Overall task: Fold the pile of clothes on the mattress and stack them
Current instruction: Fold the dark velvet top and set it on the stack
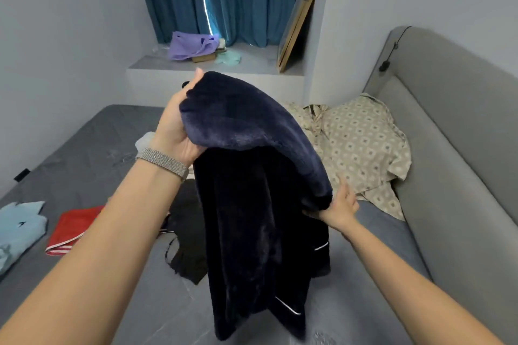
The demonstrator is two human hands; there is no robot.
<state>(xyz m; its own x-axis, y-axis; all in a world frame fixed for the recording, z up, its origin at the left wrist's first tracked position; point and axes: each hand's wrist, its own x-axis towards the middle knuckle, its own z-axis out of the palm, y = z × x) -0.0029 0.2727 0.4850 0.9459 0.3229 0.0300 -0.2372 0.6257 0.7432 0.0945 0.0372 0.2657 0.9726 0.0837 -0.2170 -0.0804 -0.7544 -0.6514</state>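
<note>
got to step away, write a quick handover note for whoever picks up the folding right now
Left hand grips the top of the navy fleece garment, held up in the air. Right hand holds its lower right edge.
On the mattress: red garment and light blue garment lie flat at left, black garment lies loose behind the fleece, patterned cloth is crumpled by the headboard.
Done: no stack in view.
Left: fold the fleece and the rest, then stack.

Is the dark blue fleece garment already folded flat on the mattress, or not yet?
Not yet. Both the left hand and right hand hold the dark blue fleece garment up, draped and hanging above the mattress.
</note>
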